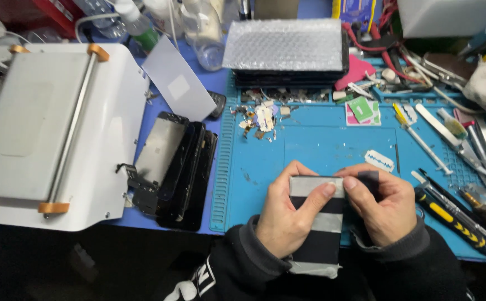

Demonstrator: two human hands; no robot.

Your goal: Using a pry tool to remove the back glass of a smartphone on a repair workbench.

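Both hands met over the near edge of a blue mat (310, 150). The left hand (287, 214) gripped a dark panel (324, 231) banded with grey tape, fingers curled behind it and the thumb pressed across the top band. The right hand (385, 206) pinched the panel's upper right corner between thumb and forefinger, the other fingers folded beneath. The panel stood tilted toward the person, its lower end hanging past the table edge over dark sleeves; the hands hid its top corners and much of its sides.

Just beyond the right hand lay a razor blade (379, 160), loose on the mat. Farther right, a syringe (421, 139), a yellow-and-black screwdriver (449, 214) and a crowd of metal tools (477, 139) filled the mat's edge. Small screws and scraps (259, 120) were scattered near the mat's far left corner, in front of a stack of dark panels topped with bubble wrap (285, 44). A green and pink sticker pad (361, 110) lay beside them.

Left of the mat, several phone screens (179, 167) lay overlapping. Beyond those sat a white machine (53, 134) with a metal roller and orange end caps. A grey sheet (179, 83) leaned between the machine and the bubble wrap, with bottles (142, 22) behind it.
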